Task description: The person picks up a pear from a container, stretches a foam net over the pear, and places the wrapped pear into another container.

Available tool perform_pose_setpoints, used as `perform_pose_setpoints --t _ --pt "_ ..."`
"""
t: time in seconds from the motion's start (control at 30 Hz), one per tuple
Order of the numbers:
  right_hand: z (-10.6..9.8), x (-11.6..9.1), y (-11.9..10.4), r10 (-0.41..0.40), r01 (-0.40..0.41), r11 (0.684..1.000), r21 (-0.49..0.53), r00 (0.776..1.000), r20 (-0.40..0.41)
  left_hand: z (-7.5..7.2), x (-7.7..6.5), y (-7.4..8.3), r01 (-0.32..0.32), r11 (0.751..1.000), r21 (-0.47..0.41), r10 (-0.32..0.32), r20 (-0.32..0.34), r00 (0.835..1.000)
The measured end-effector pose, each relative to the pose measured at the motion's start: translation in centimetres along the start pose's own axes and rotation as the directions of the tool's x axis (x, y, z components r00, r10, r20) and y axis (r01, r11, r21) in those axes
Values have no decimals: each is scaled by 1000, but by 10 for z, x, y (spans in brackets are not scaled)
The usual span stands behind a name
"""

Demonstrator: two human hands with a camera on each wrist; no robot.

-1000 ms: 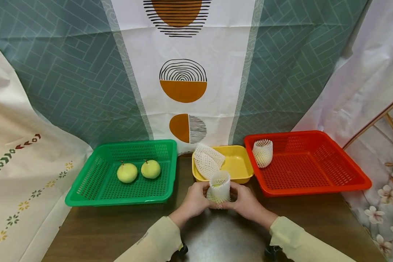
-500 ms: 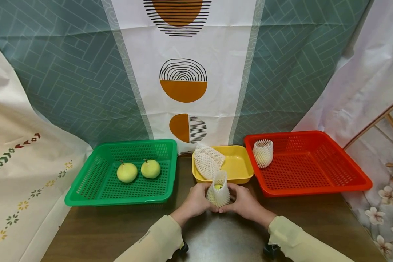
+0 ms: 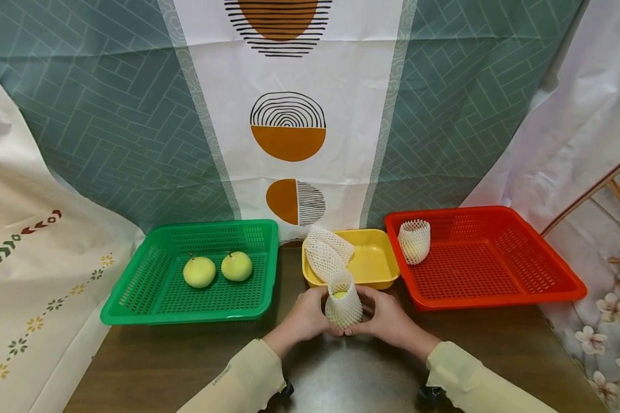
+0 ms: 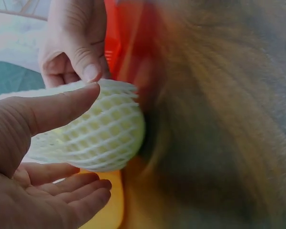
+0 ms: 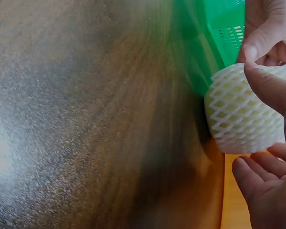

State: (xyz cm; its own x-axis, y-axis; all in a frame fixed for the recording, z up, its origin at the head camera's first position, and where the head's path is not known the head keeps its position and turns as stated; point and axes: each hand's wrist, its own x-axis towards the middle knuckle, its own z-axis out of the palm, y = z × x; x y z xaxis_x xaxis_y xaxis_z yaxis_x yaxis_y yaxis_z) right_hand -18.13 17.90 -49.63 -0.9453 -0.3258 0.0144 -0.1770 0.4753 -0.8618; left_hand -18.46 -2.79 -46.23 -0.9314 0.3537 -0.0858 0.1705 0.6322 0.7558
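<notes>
A pale yellow pear [image 3: 340, 295] sits inside a white foam net sleeve [image 3: 345, 314], upright over the table at the centre of the head view. The sleeve's open top rises above the fruit. From the left side my left hand [image 3: 309, 314] holds the sleeved pear, its thumb across the net [image 4: 107, 126] and its fingers around the far side. My right hand [image 3: 390, 320] grips it from the right in the same way. Both thumb tips meet at the near side, and in the right wrist view the pear's bare base pokes out of the net [image 5: 245, 109].
At the left, a green basket [image 3: 186, 317] holds two bare pears [image 3: 200, 272]. Behind my hands, a yellow tray [image 3: 377, 258] contains flat foam nets [image 3: 324, 259]. To the right, a red basket [image 3: 496, 299] has one sleeved pear [image 3: 414, 242] in its left corner.
The sleeve's top opening was squeezed narrow half a second ago and is wider now, leaning slightly left. Both hands stay around the pear in nearly the same place.
</notes>
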Motion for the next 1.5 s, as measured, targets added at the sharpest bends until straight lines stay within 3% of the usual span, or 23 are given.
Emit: perform_pose_setpoints --t 0.33,0.8,1.0,1.2,1.27,1.37,1.43,1.5 --pt "0 1 -4 -9 9 999 -50 1000 -16 0 1 2 -19 1000 -12 19 -13 1000" --pt "4 2 2 -2 2 1000 3 1000 7 11 5 -9 -29 999 29 30 -40 999" --pt "6 3 5 17 -16 999 -32 1000 13 14 5 -12 -27 1000 1 27 -45 999" --pt "5 -1 -1 -9 9 1000 26 1000 13 10 1 -8 -21 999 -34 19 -48 999" --pt "1 -3 -8 -19 19 999 41 1000 -12 2 -3 0 -26 998 -66 23 -42 999" --pt "-9 -3 -24 -26 30 997 64 998 -59 -16 -6 15 -44 982 -185 39 -29 999" --pt "-16 -1 -36 -41 49 993 106 996 -74 -29 -7 23 -46 958 -282 39 -31 999" --pt "-23 1 -47 -57 69 984 162 996 -73 -41 -8 31 -31 916 -400 19 -34 999"
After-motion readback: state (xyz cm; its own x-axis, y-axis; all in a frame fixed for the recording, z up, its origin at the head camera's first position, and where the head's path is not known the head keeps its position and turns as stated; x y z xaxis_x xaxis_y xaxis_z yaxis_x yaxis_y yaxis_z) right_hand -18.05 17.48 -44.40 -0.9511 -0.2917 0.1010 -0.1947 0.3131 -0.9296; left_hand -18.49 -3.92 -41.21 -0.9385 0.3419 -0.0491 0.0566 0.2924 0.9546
